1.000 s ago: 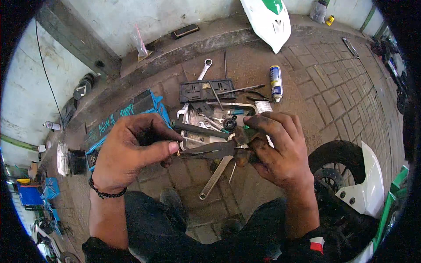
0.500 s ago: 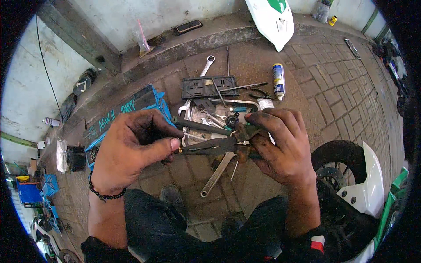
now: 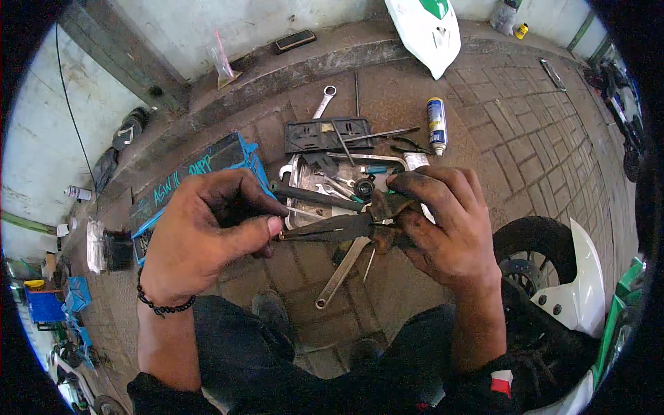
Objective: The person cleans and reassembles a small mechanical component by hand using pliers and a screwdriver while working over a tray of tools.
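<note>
My right hand (image 3: 449,232) is closed round a grimy dark part with two long arms (image 3: 339,227); its kind is not clear. The arms point left, one above the other, and the lower one tapers to a tip. My left hand (image 3: 200,235), with a dark bead bracelet, has thumb and forefinger pinched at that tip. Whatever sits between those fingers is hidden or too small to name. Below the hands, a metal tray (image 3: 301,166) bears wrenches and other small pieces. A long wrench (image 3: 344,273) lies on the paving at the tray's near side.
Beyond the tray are a flat black part (image 3: 328,136), a ring wrench (image 3: 324,101) and a spray can (image 3: 437,126). To the left stands a blue-edged box (image 3: 252,160). A motorcycle wheel (image 3: 570,242) is close on the right. A white and green panel (image 3: 425,34) leans at the back.
The view has shifted slightly. Both hands keep nearly the same grip; the left fingertips and the lower arm's tip have moved only a little.
</note>
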